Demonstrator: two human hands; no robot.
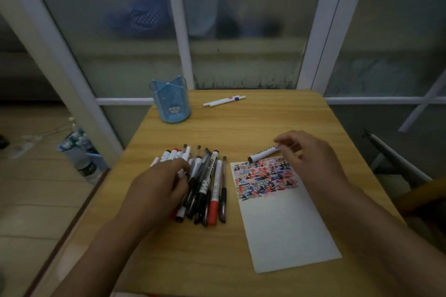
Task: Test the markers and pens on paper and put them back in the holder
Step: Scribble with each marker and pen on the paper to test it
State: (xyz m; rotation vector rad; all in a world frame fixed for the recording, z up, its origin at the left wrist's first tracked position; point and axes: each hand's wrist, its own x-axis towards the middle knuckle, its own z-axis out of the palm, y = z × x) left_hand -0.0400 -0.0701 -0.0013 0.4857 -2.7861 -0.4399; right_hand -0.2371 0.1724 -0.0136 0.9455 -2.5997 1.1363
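A white marker was pinched by the right hand above the paper, frame centre-right. The left hand, fingers loosely curled, rested on the pen pile; pens could be rolled off. The holder stood empty, upper centre-left.

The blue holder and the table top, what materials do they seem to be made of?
The blue holder: probably translucent plastic with a glossy finish; its dividers show through the wall. The table top: wood or wood-look laminate; light brown grain lines, smooth with a slight sheen.
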